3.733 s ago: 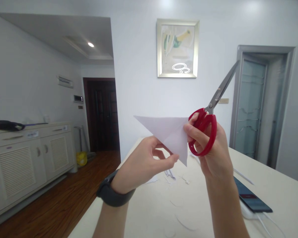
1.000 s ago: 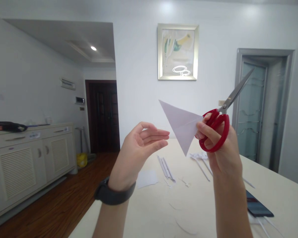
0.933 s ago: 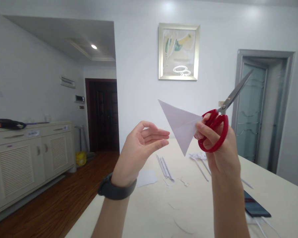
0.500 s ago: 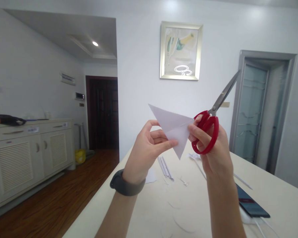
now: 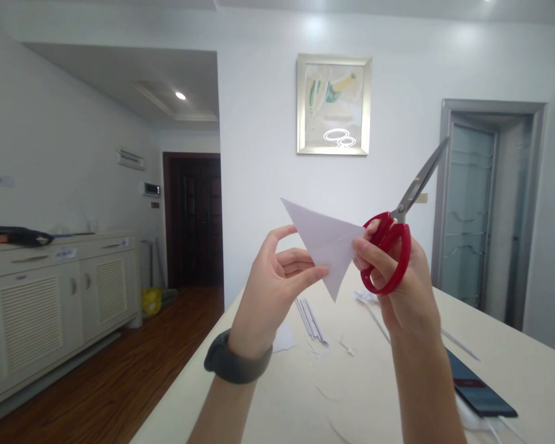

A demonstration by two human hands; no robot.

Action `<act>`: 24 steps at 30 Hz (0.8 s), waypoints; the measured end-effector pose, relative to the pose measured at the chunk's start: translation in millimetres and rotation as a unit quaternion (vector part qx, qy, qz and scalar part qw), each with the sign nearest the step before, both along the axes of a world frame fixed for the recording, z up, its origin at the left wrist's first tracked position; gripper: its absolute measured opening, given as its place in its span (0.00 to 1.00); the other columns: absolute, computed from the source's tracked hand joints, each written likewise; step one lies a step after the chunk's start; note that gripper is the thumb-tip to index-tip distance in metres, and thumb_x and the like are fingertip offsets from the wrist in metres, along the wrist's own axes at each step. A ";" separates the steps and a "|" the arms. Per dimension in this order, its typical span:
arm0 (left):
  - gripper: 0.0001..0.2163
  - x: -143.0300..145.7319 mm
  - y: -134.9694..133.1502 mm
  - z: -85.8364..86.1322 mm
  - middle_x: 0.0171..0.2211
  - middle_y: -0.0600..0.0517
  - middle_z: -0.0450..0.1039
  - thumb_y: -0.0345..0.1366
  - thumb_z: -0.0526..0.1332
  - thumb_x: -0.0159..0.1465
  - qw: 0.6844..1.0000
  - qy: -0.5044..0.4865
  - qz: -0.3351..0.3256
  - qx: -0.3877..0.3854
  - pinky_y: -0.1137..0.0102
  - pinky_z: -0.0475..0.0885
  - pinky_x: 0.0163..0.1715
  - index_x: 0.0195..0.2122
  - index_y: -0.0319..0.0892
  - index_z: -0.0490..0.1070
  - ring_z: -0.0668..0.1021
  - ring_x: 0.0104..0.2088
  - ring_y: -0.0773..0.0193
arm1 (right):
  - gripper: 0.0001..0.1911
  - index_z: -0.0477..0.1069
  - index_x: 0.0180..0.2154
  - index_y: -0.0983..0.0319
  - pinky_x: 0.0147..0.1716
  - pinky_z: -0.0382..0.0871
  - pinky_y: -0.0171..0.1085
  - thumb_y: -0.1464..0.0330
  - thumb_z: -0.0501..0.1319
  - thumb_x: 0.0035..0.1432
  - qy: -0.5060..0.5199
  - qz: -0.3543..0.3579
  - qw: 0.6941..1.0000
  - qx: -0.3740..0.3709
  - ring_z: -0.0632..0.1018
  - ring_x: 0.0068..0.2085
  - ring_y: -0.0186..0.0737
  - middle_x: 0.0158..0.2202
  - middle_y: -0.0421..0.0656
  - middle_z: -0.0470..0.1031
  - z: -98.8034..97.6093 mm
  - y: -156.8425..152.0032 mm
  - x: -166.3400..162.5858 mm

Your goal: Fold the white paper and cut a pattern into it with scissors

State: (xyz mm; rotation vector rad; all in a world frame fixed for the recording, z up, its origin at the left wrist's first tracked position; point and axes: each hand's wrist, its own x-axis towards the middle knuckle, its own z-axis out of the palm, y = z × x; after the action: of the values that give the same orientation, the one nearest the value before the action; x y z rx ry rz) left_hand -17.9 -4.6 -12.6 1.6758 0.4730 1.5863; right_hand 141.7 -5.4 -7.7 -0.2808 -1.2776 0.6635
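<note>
A folded white sheet of paper, triangular in outline, is held up over the table between my two hands. My left hand pinches its lower left part, thumb in front and fingers behind. With thumb and fingertips my right hand grips the paper's right corner. Hooked in that same hand are scissors with red handles; their metal blades are closed and point up to the right, away from the paper. My left wrist wears a dark band.
On the white table lie several thin paper sticks, paper scraps and another sheet. A phone with white cables is at the right. Beyond the table's left edge stands a white cabinet.
The camera view has tilted up slightly, so the wall and table sit lower. Both hands keep their hold on the paper, and the scissors stay in my right hand.
</note>
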 end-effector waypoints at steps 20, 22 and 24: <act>0.07 1.4 -6.7 2.5 0.29 0.51 0.76 0.38 0.62 0.61 0.980 0.198 -0.011 -0.002 0.68 0.70 0.37 0.30 0.41 0.76 0.77 0.32 0.62 | 0.07 0.67 0.34 0.61 0.23 0.62 0.27 0.71 0.66 0.55 0.010 -0.005 1.000 0.013 0.65 0.27 0.28 0.30 0.36 0.65 2.0 1.3 0.6; 0.09 -0.5 -7.4 3.7 0.27 0.51 0.75 0.39 0.61 0.62 0.974 0.227 -0.010 0.010 0.69 0.70 0.35 0.27 0.40 0.75 0.76 0.31 0.62 | 0.07 0.67 0.33 0.61 0.23 0.61 0.27 0.70 0.66 0.55 0.009 -0.015 1.000 0.015 0.65 0.27 0.29 0.29 0.36 0.65 1.7 1.6 2.4; 0.11 -1.5 -8.6 4.3 0.26 0.51 0.75 0.40 0.60 0.63 0.969 0.248 -0.013 0.010 0.68 0.70 0.35 0.28 0.40 0.75 0.76 0.30 0.62 | 0.07 0.67 0.33 0.61 0.23 0.61 0.27 0.70 0.66 0.55 0.001 -0.019 1.000 0.013 0.65 0.27 0.29 0.29 0.36 0.65 1.7 1.3 3.7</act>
State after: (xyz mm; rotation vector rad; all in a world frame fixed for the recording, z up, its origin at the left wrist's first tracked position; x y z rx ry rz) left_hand -19.5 -13.1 -8.2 2.0887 0.6806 1.1433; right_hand 145.4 -4.0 -6.0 -0.2813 -1.2756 0.6148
